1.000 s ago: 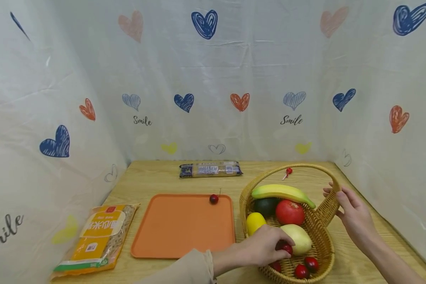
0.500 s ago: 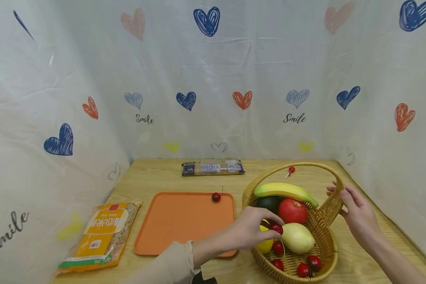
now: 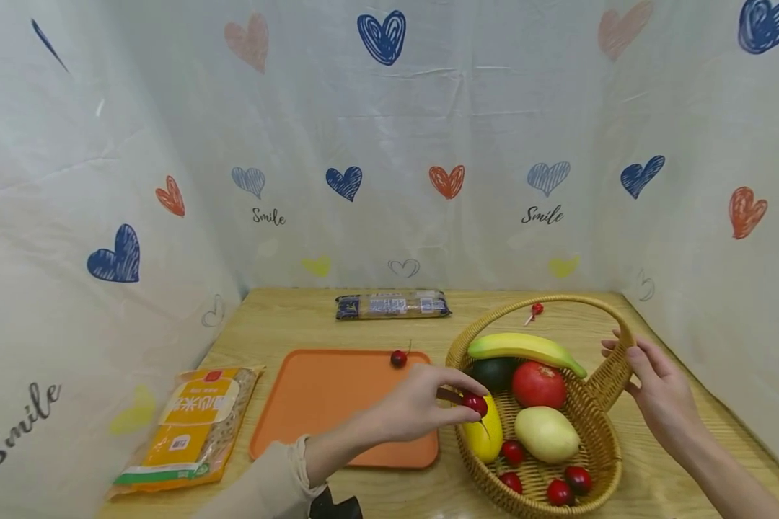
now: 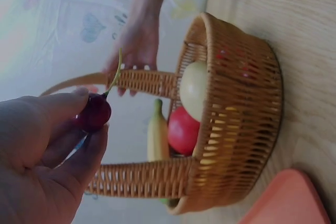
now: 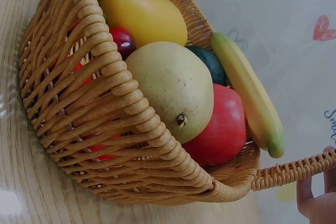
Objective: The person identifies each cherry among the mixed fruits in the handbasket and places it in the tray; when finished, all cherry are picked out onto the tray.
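Observation:
My left hand [image 3: 422, 404] pinches a dark red cherry [image 3: 474, 405] between thumb and fingertips, over the left rim of a wicker basket [image 4: 247, 93]. The cherry's thin stem [image 4: 118, 69] sticks out past the fingers. My right hand [image 3: 665, 393] holds the right side of the basket's arched handle [image 3: 613, 364]. Inside the basket lie a banana [image 3: 526, 349], a dark green fruit [image 3: 495, 373], a red round fruit [image 3: 539, 385], a pale pear-like fruit [image 3: 547, 434], a yellow mango-like fruit [image 3: 483, 440] and several cherries [image 3: 560, 492].
Left of the basket lies an orange tray [image 3: 311, 404], with one stemmed cherry [image 3: 399, 358] at its back right corner. A yellow grain bag [image 3: 191, 425] lies at the left. Along the back are a long clear packet [image 3: 392, 305] and a red lollipop [image 3: 537, 308].
My left hand has lifted a cherry from among the fruit and carried it left and up to the basket's left rim. My right hand keeps its hold on the handle.

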The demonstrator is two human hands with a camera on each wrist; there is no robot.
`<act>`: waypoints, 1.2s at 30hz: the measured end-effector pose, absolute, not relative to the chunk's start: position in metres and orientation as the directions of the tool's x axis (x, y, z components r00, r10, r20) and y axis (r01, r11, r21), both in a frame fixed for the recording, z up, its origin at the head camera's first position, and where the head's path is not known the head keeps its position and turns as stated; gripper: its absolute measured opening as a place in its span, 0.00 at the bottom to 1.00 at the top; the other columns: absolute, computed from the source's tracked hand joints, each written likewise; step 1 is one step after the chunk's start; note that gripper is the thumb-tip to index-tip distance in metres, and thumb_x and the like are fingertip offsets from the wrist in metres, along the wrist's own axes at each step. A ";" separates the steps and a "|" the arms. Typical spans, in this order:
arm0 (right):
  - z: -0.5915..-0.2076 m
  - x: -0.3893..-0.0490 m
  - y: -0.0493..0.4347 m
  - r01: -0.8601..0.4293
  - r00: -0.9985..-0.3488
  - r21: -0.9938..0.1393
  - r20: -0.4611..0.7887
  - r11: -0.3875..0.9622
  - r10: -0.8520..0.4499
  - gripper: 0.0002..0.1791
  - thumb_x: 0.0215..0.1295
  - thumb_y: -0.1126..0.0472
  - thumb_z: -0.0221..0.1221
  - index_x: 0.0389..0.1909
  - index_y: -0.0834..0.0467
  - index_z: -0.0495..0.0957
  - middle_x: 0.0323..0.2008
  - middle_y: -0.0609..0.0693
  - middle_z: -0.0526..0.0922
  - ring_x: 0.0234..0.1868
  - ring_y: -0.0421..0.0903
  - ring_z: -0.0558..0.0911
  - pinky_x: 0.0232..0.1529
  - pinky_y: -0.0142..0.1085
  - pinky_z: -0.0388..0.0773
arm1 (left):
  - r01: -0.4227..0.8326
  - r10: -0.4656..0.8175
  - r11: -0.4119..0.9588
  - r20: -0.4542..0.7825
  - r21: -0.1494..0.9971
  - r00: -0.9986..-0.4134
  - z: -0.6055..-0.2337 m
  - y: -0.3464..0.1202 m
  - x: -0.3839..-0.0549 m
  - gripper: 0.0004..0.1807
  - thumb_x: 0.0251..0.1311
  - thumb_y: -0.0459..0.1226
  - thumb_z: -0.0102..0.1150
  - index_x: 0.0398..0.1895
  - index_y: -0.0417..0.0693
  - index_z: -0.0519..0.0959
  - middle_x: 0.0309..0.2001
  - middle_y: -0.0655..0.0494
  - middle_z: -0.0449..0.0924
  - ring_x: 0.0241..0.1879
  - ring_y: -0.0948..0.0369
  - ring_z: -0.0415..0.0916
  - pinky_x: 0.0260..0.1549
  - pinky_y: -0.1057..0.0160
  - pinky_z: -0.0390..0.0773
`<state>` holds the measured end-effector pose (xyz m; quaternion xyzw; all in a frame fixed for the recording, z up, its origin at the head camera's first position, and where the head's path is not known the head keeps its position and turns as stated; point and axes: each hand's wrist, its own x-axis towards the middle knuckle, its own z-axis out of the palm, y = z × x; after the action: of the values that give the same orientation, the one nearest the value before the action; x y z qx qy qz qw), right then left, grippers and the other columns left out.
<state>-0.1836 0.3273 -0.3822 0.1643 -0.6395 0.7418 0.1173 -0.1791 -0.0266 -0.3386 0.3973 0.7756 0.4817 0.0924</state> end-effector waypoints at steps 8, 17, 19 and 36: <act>-0.382 -0.184 0.328 -0.386 -0.917 -0.908 0.397 -0.162 -0.043 0.20 0.74 0.62 0.43 0.64 0.59 0.65 0.50 0.42 0.79 0.53 0.33 0.75 0.42 0.25 0.75 | 0.529 0.681 0.224 0.257 0.818 -0.686 -0.342 -0.053 -0.186 0.13 0.57 0.32 0.63 0.46 0.44 0.81 0.42 0.60 0.81 0.42 0.69 0.77 0.43 0.71 0.77; -0.382 -0.182 0.328 -0.376 -0.920 -0.911 0.389 -0.169 -0.051 0.20 0.74 0.61 0.44 0.65 0.59 0.65 0.51 0.42 0.79 0.52 0.33 0.75 0.43 0.24 0.75 | 0.432 0.571 0.289 0.208 0.854 -0.794 -0.350 -0.083 -0.200 0.14 0.59 0.32 0.62 0.48 0.43 0.81 0.44 0.53 0.81 0.45 0.58 0.78 0.42 0.67 0.79; -0.381 -0.182 0.327 -0.373 -0.921 -0.911 0.387 -0.178 -0.052 0.20 0.74 0.62 0.43 0.65 0.58 0.65 0.51 0.42 0.79 0.53 0.33 0.75 0.43 0.24 0.75 | 0.417 0.540 0.305 0.205 0.856 -0.816 -0.353 -0.089 -0.206 0.14 0.59 0.33 0.62 0.48 0.43 0.80 0.44 0.52 0.80 0.45 0.57 0.78 0.42 0.67 0.79; -0.382 -0.184 0.327 -0.369 -0.923 -0.911 0.383 -0.186 -0.047 0.19 0.74 0.62 0.43 0.63 0.57 0.66 0.51 0.42 0.79 0.53 0.33 0.75 0.42 0.25 0.75 | 0.324 0.328 0.330 0.214 0.887 -0.920 -0.369 -0.125 -0.239 0.15 0.57 0.29 0.63 0.49 0.38 0.80 0.46 0.46 0.80 0.47 0.51 0.78 0.41 0.65 0.80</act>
<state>-0.1841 0.3266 -0.3817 0.1651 -0.6288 0.7522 0.1070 -0.2393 -0.1250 -0.3689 0.1998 0.8153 0.5434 0.0020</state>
